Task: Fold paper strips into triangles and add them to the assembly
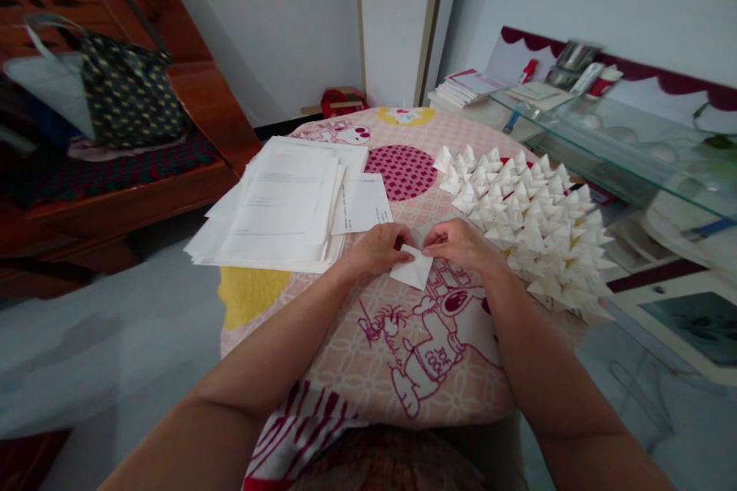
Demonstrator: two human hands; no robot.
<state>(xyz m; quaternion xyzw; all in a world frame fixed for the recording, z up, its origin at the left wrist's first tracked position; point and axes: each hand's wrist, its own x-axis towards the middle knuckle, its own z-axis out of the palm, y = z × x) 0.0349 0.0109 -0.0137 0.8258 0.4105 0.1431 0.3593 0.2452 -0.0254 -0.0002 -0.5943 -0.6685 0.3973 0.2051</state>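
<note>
A small folded paper square (pixel 412 270) lies on the patterned tablecloth, between my two hands. My left hand (pixel 385 245) pinches its upper left edge with the thumb and fingers. On the upper right corner, my right hand (pixel 456 242) grips the same paper, fingers bent together. Beyond my left hand rests a stack of printed paper sheets (pixel 282 199), with a loose smaller sheet (pixel 362 203) at its right side. To the right of my right hand stand several rows of white folded paper pieces (pixel 523 215) with pointed tips.
The round table's pink tablecloth (pixel 368 368) carries cartoon figures. A glass shelf (pixel 622 142) with cups and metal tins borders the table on the right. Booklets (pixel 469 87) are piled at the back right. A wooden bench (pixel 201 107) with a dotted bag (pixel 130 92) is at the left.
</note>
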